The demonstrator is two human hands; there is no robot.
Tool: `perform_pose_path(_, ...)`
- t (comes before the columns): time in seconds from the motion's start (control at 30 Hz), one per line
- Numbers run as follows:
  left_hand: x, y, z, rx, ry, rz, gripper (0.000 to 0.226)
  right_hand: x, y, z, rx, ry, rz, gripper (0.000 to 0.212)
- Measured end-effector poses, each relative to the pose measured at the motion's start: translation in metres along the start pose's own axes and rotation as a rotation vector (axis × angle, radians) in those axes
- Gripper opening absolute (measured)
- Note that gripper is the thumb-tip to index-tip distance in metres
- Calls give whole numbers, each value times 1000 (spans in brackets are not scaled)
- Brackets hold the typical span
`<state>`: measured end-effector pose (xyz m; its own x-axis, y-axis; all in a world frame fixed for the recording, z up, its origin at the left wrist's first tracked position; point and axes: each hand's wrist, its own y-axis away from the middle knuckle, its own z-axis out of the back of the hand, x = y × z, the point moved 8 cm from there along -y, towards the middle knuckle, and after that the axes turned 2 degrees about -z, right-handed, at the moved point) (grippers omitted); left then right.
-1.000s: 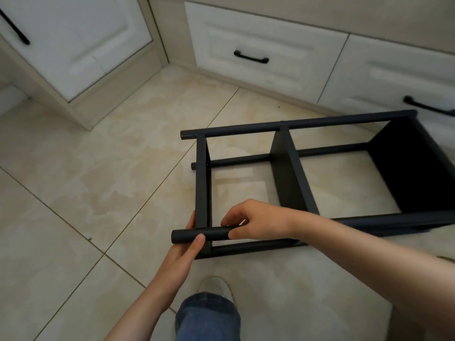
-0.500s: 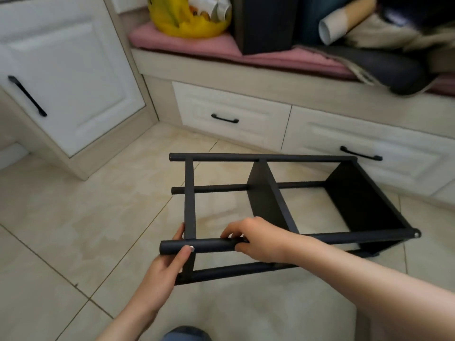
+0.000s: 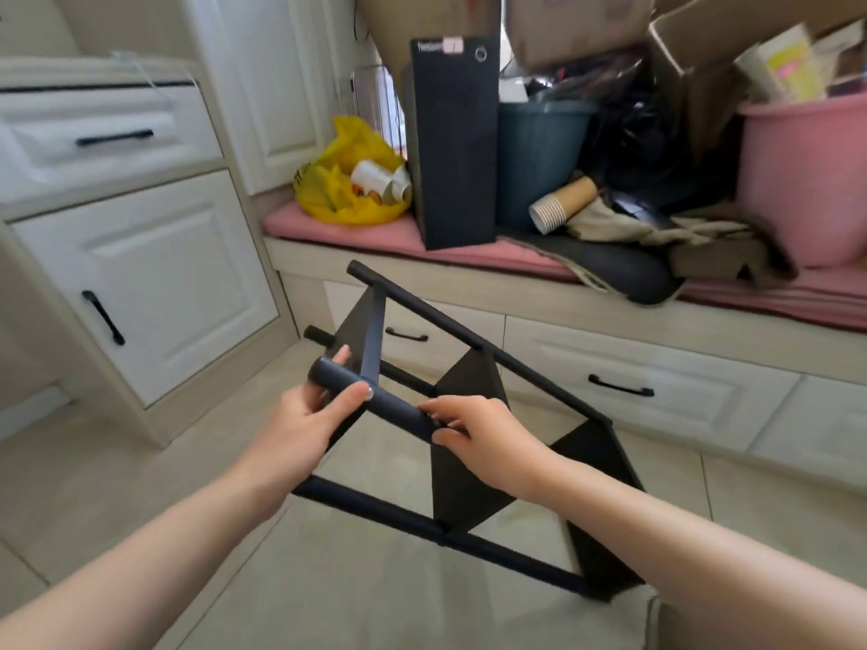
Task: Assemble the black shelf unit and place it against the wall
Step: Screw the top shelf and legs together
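Gripping the nearest tube (image 3: 391, 405) of the black shelf unit (image 3: 469, 480), both hands are seen at the centre of the frame. The left hand (image 3: 309, 424) is curled round the tube close to its upper left end, with the thumb laid over the top and a fingertip showing behind it. The right hand (image 3: 478, 431) is closed round the same tube further to the right, fingers wrapped over it. The unit is held tilted, its long tubes sloping from upper left to lower right, with three black panels (image 3: 605, 466) set between them. Its lower right corner is cut off by a pale surface (image 3: 422, 616) at the bottom edge, so whether it touches the tiled floor (image 3: 117, 462) cannot be told. Behind it, in the upper half of the frame, a pink cushion (image 3: 375, 234) is loaded with a yellow bag (image 3: 347, 190), a black computer tower (image 3: 455, 143), paper cups (image 3: 560, 206) and a pink bucket (image 3: 807, 180). Beneath the cushion, white drawers (image 3: 657, 391) are set.
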<state>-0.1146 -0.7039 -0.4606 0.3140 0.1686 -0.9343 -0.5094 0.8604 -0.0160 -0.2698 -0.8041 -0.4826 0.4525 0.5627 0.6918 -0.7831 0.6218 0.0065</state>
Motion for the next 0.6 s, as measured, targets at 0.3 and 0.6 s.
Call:
perform_pose_path(0.3, -116, -10, -19, -47, -97, -202, 41, 11, 29, 66, -207, -365, -86, 40)
perform_pose_path(0.6, -145, 26, -50, -245, -127, -318, 34, 3, 62, 62, -224, -708, -159, 31)
